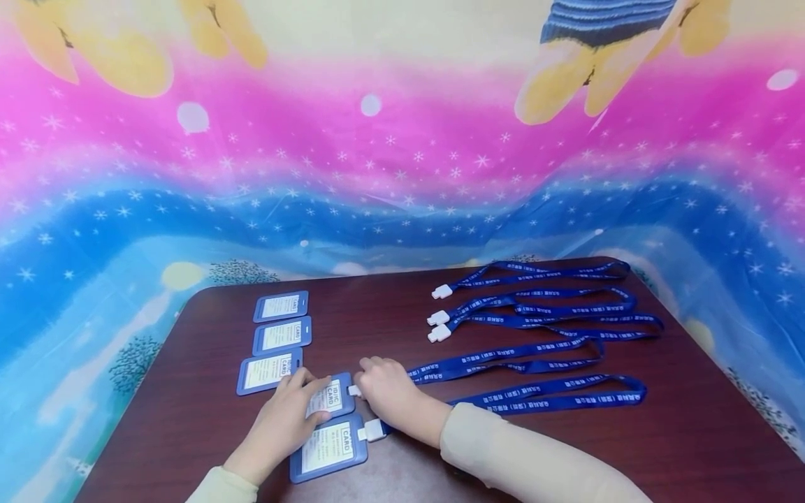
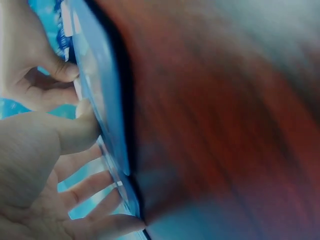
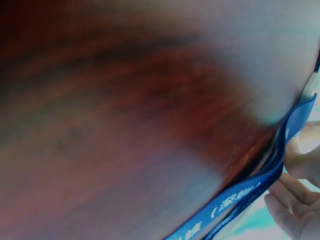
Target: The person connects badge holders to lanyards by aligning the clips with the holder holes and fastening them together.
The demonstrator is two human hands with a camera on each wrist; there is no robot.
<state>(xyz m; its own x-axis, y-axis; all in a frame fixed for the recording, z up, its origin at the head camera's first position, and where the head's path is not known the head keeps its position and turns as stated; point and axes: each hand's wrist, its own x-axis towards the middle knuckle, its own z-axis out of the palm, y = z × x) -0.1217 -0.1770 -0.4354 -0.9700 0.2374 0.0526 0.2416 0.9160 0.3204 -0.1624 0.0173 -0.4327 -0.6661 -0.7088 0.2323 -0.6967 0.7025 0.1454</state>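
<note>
My left hand [image 1: 283, 412] holds a blue ID card holder [image 1: 339, 399] on the table, its thumb and index finger spread across the holder's face. At that holder's slotted end, my right hand [image 1: 393, 395] pinches the white clip [image 1: 353, 391] of a dark blue lanyard [image 1: 503, 360]; the fingers hide most of the clip. Just nearer lies another blue card holder [image 1: 327, 450], joined at its end to a white clip [image 1: 375, 429] on a second lanyard [image 1: 553, 397]. In the right wrist view, a blue lanyard [image 3: 245, 192] runs beside my right fingers.
Three more card holders [image 1: 270, 370] lie in a column at the left of the dark wooden table [image 1: 207, 447]. At the back right, three lanyards [image 1: 541, 269] stretch out with white clips [image 1: 438, 333] facing left. A printed cloth [image 1: 402, 161] hangs behind the table.
</note>
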